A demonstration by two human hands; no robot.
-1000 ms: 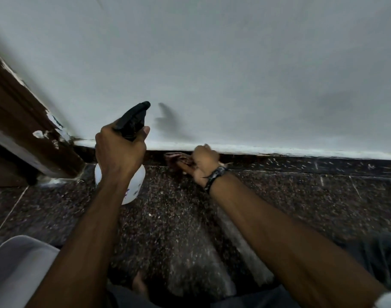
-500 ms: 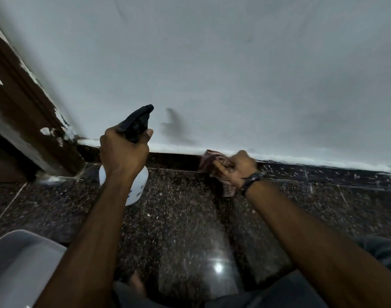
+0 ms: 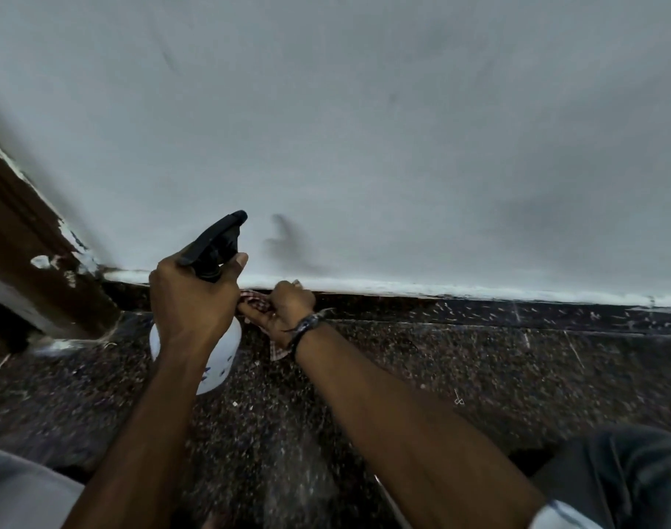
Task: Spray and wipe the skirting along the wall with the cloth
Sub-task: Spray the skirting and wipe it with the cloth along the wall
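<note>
The checked red-and-white cloth [image 3: 257, 302] has been drawn back leftward along the dark speckled stone skirting [image 3: 479, 309]. Half a second earlier it was held well right of the white plastic spray bottle with the black trigger head [image 3: 215, 242]; it is now seen just beside that bottle. The right hand [image 3: 284, 313], by which the cloth is gripped against the skirting, has been brought close to the left hand [image 3: 190, 299], so that the gap between them is nearly closed. A corner of the cloth is now seen hanging below the right wrist, over the speckled floor [image 3: 441, 376].
</note>
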